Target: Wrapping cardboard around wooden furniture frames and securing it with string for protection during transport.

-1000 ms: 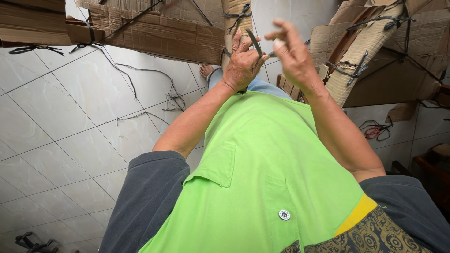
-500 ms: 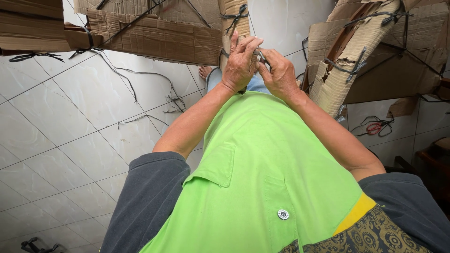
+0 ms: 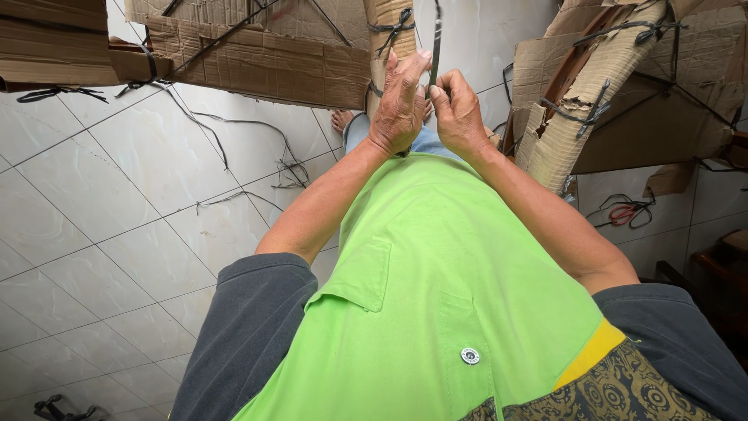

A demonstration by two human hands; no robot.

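While both forearms are raised in front of the green shirt, the left hand and right hand meet just above the chest, each pinching a thin dark strap that rises between them towards the top of the view. Left fingers lie extended along the strap; the right hand is curled tight around it lower down. Judged by its narrow, flat form, the strap is light, flexible and somewhat slick, so it is best taken near its free end with a firm pinch. Similar straps bind cardboard-wrapped pieces to the right and flat cardboard to the left, and loose offcuts lie on the white tiled floor. Red-handled scissors rest well apart at right. Compared with half a second earlier, the hands sit slightly higher and the strap stands more upright.
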